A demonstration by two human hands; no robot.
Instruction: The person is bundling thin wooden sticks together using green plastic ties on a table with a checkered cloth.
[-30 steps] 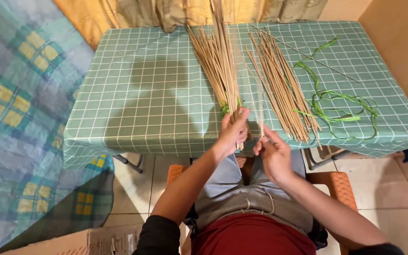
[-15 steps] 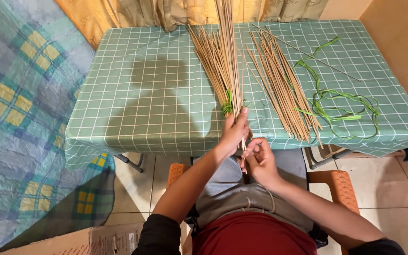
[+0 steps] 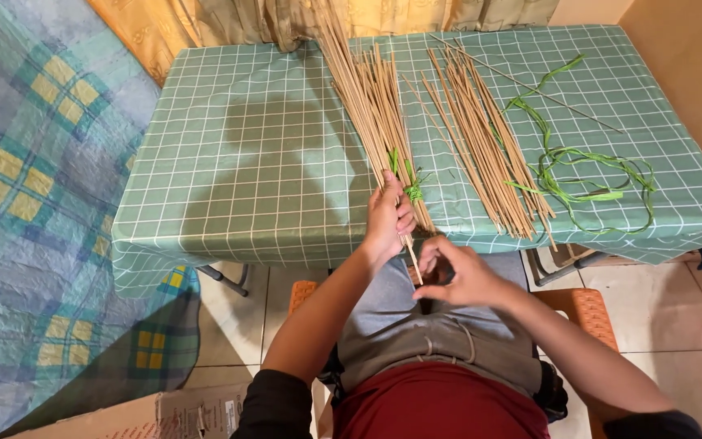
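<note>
A bundle of long tan sticks (image 3: 367, 97) lies on the table, tied with a green strip (image 3: 410, 192) near its lower end. My left hand (image 3: 387, 219) grips that bundle just beside the tie, at the table's front edge. My right hand (image 3: 457, 272) is below the edge over my lap, fingers pinched around the lower tip of a stick that sticks out of the bundle. A second, loose pile of tan sticks (image 3: 485, 146) lies to the right.
The table has a green checked cloth (image 3: 245, 162). Loose green strips (image 3: 587, 175) curl at its right. A single thin stick (image 3: 530, 81) lies behind them. A checked blanket (image 3: 34, 203) is at left, an orange stool (image 3: 582, 309) under me, cardboard (image 3: 164, 410) on the floor.
My right hand has dropped from beside the left hand at the table edge down toward my lap, drawing along a stick's end. The left hand has kept its grip on the bundle.
</note>
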